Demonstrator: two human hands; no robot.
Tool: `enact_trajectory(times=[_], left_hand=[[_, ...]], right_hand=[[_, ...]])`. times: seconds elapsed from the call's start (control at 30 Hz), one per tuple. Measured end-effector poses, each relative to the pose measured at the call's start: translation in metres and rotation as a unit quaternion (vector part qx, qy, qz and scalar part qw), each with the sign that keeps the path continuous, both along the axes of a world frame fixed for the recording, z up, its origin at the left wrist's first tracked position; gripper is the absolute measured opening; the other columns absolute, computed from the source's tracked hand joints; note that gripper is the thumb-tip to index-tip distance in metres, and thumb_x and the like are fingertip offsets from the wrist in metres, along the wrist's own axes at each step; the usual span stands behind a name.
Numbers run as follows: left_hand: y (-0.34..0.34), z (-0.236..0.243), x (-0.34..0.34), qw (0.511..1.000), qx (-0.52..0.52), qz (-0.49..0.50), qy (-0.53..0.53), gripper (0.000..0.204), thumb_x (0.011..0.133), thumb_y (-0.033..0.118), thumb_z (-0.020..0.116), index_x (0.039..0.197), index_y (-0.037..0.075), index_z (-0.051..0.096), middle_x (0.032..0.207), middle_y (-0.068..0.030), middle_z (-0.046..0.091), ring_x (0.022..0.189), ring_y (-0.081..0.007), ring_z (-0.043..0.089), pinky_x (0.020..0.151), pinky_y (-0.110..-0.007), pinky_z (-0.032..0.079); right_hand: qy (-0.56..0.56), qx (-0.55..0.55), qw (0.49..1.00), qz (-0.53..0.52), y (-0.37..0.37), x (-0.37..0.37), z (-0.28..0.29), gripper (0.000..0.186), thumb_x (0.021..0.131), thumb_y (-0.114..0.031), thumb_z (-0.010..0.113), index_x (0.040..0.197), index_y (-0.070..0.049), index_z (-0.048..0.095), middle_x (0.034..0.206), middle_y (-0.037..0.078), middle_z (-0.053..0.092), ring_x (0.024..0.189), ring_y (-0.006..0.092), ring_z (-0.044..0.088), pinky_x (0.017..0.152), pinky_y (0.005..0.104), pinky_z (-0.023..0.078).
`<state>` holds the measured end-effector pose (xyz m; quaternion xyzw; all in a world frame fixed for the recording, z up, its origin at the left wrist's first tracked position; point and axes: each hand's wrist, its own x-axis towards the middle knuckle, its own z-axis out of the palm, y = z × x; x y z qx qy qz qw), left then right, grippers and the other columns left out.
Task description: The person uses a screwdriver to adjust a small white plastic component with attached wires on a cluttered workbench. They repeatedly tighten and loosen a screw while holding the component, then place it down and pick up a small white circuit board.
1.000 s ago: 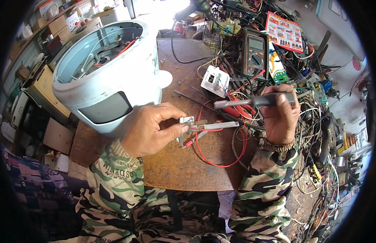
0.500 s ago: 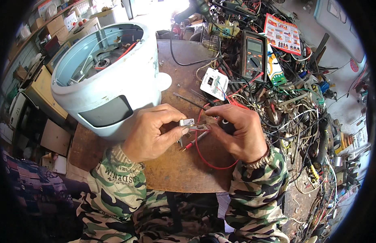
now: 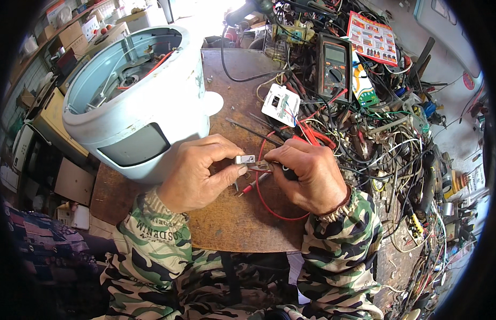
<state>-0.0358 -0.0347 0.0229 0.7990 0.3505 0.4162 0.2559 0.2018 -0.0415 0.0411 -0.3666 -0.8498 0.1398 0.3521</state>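
Note:
My left hand [image 3: 201,173] pinches a small pale rectangular block [image 3: 245,159] with a hole in its face, between thumb and forefinger. Close against it, my right hand [image 3: 309,173] is closed with its fingertips on a thin metal piece [image 3: 261,165]; whether the two parts are joined I cannot tell. Part of a black rounded object [image 3: 288,173] shows inside the right hand, its rest hidden. Under the hands lies a red test probe [image 3: 249,187], and a red lead [image 3: 265,201] curves around below the right fingers. A thin dark rod [image 3: 242,128] lies just beyond.
A large pale-blue round appliance housing [image 3: 144,120] stands on the wooden table [image 3: 237,229] at left. Beyond the right hand are a white plastic cover [image 3: 280,105], a multimeter [image 3: 334,66] and a printed sheet [image 3: 372,38]. Tangled wires [image 3: 402,160] and tools fill the right side.
My right hand has moved slightly left and down, its fingertips nearer the pale block. The left hand keeps its pinch. The whole view has shifted a little.

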Motion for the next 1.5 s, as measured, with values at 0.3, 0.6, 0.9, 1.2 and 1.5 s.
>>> enact_trajectory(times=[0.3,0.6,0.9,1.2,1.5], left_hand=[[0.002,-0.001,0.0,1.0,0.011,-0.004,0.009,0.018,0.084,0.003,0.077,0.1,-0.003,0.07,0.089,-0.0114,0.069,0.077,-0.0188,0.068,0.067,-0.03,0.053],[0.001,-0.001,-0.001,1.0,0.016,-0.005,0.008,0.017,0.085,0.002,0.076,0.1,-0.003,0.07,0.088,-0.011,0.068,0.075,-0.0186,0.066,0.066,-0.03,0.052],[0.0,0.003,-0.001,0.999,-0.018,-0.003,0.031,0.015,0.084,0.003,0.076,0.097,-0.004,0.071,0.09,-0.0098,0.07,0.08,-0.0177,0.067,0.07,-0.03,0.052],[0.002,-0.009,0.005,0.996,-0.059,-0.057,-0.044,0.017,0.087,0.004,0.075,0.1,-0.005,0.069,0.087,-0.0113,0.068,0.074,-0.015,0.065,0.064,-0.029,0.051],[-0.002,-0.01,0.012,0.989,-0.12,-0.071,-0.043,0.017,0.089,0.005,0.074,0.102,-0.005,0.069,0.09,-0.0086,0.067,0.075,-0.0109,0.061,0.064,-0.026,0.05]], right_hand=[[0.015,-0.025,0.999,0.028,0.002,0.002,-0.002,0.017,0.08,0.0,0.07,0.096,0.001,0.068,0.087,0.017,0.067,0.078,0.0389,0.066,0.066,0.0419,0.053],[0.031,-0.045,0.998,0.038,0.001,0.001,0.0,0.015,0.082,0.001,0.069,0.096,0.003,0.068,0.088,0.019,0.068,0.08,0.0389,0.068,0.069,0.0405,0.054],[0.434,-0.12,0.892,-0.042,-0.013,0.012,0.023,0.008,0.098,-0.01,0.064,0.094,-0.003,0.063,0.076,0.006,0.063,0.052,0.0115,0.055,0.047,0.0276,0.045],[0.728,-0.089,0.678,0.05,0.02,0.024,0.004,0.03,0.103,-0.037,0.06,0.095,-0.009,0.052,0.086,0.008,0.058,0.061,0.0143,0.052,0.058,0.0319,0.047],[0.714,-0.073,0.696,-0.012,0.016,0.002,0.009,0.035,0.103,-0.039,0.059,0.095,-0.006,0.05,0.079,0.009,0.059,0.059,0.0159,0.057,0.057,0.034,0.052]])
